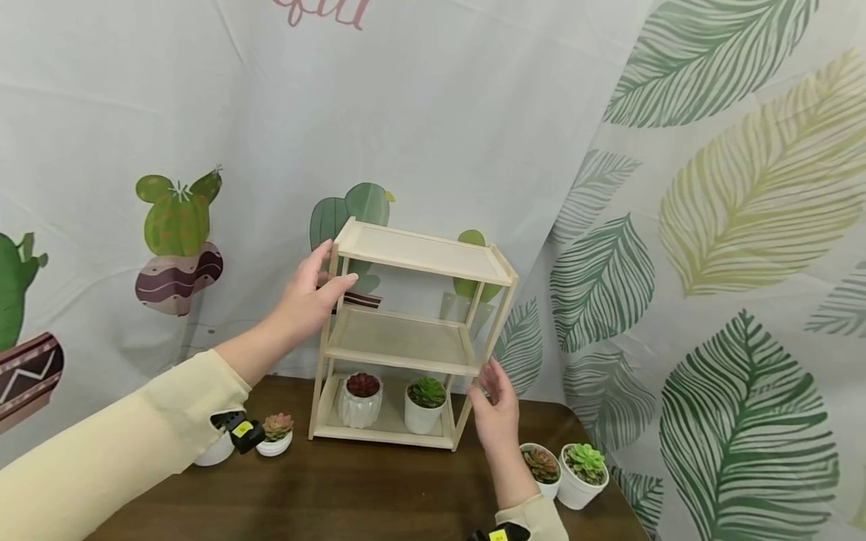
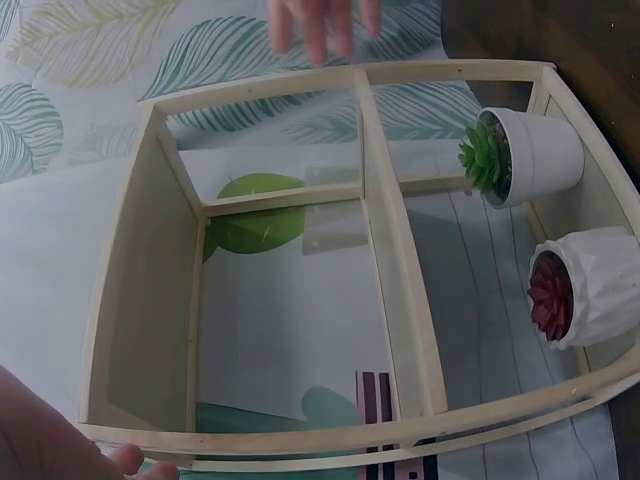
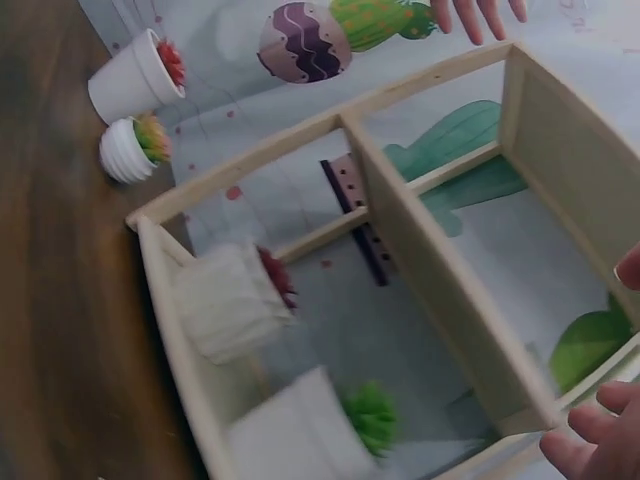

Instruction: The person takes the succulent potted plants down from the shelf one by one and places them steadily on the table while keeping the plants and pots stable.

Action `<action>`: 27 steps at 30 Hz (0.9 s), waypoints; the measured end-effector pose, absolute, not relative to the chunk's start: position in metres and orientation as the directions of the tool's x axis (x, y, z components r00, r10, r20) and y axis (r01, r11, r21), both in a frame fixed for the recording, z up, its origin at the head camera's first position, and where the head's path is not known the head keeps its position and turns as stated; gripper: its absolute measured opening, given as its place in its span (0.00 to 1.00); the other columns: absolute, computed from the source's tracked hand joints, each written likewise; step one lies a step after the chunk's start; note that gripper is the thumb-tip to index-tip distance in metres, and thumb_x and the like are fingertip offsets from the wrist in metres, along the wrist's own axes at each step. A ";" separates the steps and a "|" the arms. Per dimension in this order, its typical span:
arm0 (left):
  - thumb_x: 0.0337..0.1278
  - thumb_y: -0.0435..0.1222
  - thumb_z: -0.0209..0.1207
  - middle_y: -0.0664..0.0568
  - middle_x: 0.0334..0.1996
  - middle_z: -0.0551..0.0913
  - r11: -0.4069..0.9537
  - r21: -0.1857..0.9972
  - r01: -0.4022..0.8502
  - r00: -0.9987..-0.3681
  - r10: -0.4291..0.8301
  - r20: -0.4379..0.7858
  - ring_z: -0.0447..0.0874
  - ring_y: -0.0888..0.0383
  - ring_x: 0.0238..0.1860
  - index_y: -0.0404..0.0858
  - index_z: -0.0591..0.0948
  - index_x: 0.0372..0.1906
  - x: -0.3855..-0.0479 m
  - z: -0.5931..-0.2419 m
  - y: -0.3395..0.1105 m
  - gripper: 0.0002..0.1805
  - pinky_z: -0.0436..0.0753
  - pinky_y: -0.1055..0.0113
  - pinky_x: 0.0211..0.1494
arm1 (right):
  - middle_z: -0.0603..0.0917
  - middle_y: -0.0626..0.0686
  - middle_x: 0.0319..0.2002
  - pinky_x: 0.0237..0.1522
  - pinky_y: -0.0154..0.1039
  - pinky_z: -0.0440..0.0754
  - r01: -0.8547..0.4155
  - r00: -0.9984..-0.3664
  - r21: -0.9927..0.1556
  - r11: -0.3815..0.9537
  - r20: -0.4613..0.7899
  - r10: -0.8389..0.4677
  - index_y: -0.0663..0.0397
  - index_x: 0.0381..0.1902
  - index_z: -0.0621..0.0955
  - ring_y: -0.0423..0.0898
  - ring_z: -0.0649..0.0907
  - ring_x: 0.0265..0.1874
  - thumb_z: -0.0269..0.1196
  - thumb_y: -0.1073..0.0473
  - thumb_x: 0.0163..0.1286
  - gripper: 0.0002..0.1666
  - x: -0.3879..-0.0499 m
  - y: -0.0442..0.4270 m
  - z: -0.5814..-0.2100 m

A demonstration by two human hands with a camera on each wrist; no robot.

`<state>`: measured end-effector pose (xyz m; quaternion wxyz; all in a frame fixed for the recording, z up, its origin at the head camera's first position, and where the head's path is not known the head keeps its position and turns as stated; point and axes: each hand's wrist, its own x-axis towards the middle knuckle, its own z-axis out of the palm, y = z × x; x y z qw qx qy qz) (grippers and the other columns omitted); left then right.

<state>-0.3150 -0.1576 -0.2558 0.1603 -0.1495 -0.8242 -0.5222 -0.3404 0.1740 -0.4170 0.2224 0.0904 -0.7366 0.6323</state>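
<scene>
A small three-tier wooden shelf [image 1: 399, 338] stands on the dark table. My left hand [image 1: 313, 291] is at its upper left post, thumb spread apart from the fingers; whether the fingertips touch the wood is hard to tell. Beside the right post, near the middle tier, is my right hand [image 1: 497, 409], its fingers relaxed and loosely spread. On the bottom tier sit a red succulent in a ribbed white pot [image 1: 361, 409] and a green succulent in a smooth white pot [image 1: 424, 413]. Both pots also show in the left wrist view.
Right of the shelf stand a reddish-green potted succulent [image 1: 541, 466] and a bright green one [image 1: 583, 473], near the table's edge. On the left are a small orange-pink succulent [image 1: 275, 432] and a white pot [image 1: 215, 451] partly behind my sleeve. A printed cloth [image 1: 433, 113] hangs behind.
</scene>
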 end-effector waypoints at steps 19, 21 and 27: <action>0.74 0.55 0.52 0.40 0.83 0.45 0.443 0.811 0.383 -0.915 0.059 0.400 0.56 0.37 0.77 0.50 0.38 0.85 -0.324 -0.266 -0.156 0.48 0.69 0.33 0.70 | 0.75 0.74 0.67 0.67 0.61 0.77 -0.279 -0.895 -0.943 0.182 0.324 0.307 0.70 0.72 0.71 0.71 0.77 0.66 0.76 0.55 0.60 0.47 -0.353 0.129 -0.519; 0.74 0.56 0.52 0.39 0.83 0.45 0.444 0.810 0.383 -0.914 0.057 0.401 0.57 0.37 0.77 0.49 0.39 0.85 -0.324 -0.265 -0.155 0.48 0.69 0.33 0.70 | 0.75 0.74 0.68 0.67 0.62 0.77 -0.269 -0.883 -0.945 0.185 0.318 0.345 0.69 0.72 0.71 0.71 0.77 0.66 0.78 0.54 0.57 0.50 -0.357 0.126 -0.527; 0.73 0.57 0.51 0.38 0.82 0.44 0.445 0.811 0.379 -0.916 0.057 0.397 0.57 0.37 0.76 0.49 0.39 0.85 -0.325 -0.264 -0.155 0.48 0.69 0.34 0.69 | 0.75 0.72 0.69 0.65 0.63 0.78 -0.244 -0.859 -0.943 0.225 0.318 0.402 0.68 0.73 0.70 0.70 0.77 0.65 0.81 0.53 0.52 0.55 -0.367 0.114 -0.539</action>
